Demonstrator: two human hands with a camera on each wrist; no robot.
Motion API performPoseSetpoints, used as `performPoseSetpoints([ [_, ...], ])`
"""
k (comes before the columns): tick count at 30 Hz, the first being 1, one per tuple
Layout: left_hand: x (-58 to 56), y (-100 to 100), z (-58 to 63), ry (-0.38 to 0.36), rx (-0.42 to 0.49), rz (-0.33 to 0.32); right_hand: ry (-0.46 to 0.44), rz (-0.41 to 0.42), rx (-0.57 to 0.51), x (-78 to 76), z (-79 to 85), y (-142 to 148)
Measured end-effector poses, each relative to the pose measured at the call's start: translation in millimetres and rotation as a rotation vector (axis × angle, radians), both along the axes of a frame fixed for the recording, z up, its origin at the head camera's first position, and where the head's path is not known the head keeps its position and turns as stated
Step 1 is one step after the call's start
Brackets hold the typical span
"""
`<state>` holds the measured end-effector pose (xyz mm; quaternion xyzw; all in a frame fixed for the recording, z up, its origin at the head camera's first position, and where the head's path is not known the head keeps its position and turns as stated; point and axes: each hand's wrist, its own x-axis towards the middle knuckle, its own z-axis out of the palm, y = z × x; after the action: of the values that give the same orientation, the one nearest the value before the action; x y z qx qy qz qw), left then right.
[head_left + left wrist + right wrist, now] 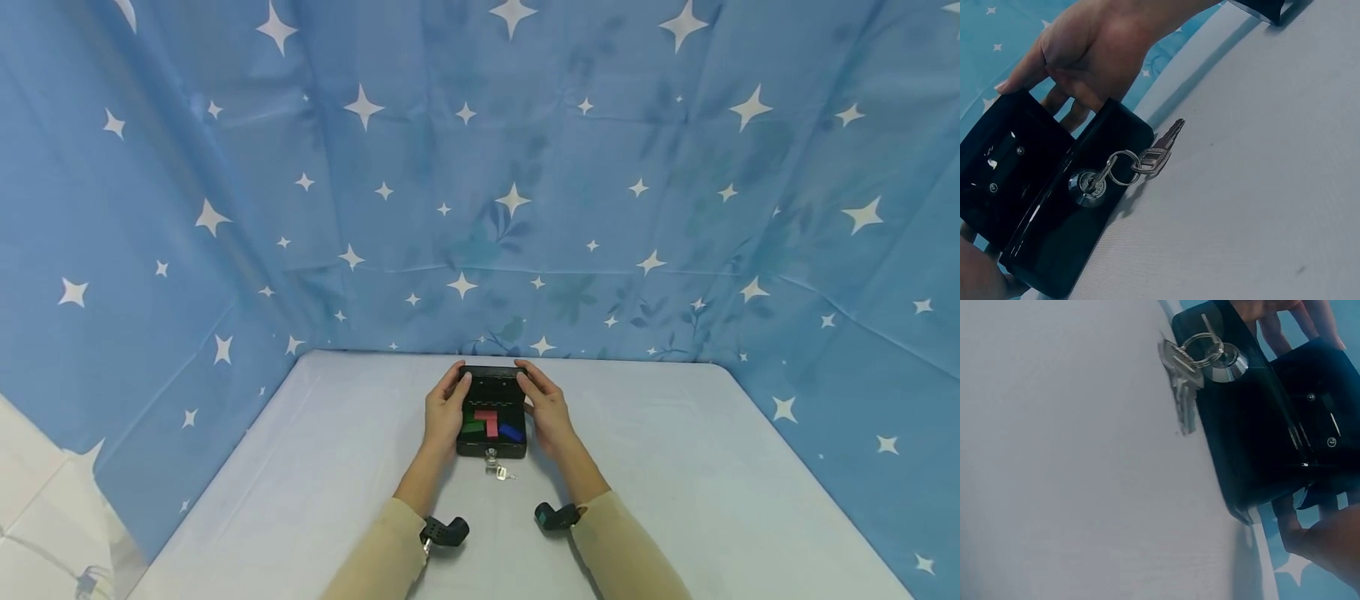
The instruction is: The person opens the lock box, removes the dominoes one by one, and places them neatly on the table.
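A small black cash box [491,451] stands on the white table with its lid [492,386] raised. Inside it lie red [486,414], green [473,427] and blue [512,432] blocks. My left hand [446,411] holds the lid's left edge, thumb in front and fingers behind. On the opposite edge, my right hand [548,411] grips the lid the same way. A key sits in the round lock [1088,187] on the box's front, and a second key [1161,149] hangs from its ring. Both wrist views hide the blocks behind the box's front wall.
The white table [337,467] spreads out around the box. A blue curtain with white stars [480,167] closes off the back and both sides. Black wrist cameras [446,532] are strapped at both sleeve cuffs.
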<state>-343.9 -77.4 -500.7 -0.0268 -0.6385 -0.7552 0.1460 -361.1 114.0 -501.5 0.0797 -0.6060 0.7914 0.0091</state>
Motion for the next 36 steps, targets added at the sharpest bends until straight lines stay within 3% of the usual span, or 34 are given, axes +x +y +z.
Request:
performPoseSetpoints([
  [14, -7.2, 1.2, 2.7, -0.003, -0.025, 0.013, 0.012, -0.123, -0.05, -0.7, 1.4, -9.4],
  [27, -13.6, -3.5, 3.4, -0.02, -0.004, 0.012, 0.01, -0.108, -0.071, -7.3, 4.1, -3.8],
  [36, -14.8, -5.2, 2.4, 0.015, -0.028, -0.005, -0.009, -0.118, -0.085, -8.2, 7.1, -1.7],
])
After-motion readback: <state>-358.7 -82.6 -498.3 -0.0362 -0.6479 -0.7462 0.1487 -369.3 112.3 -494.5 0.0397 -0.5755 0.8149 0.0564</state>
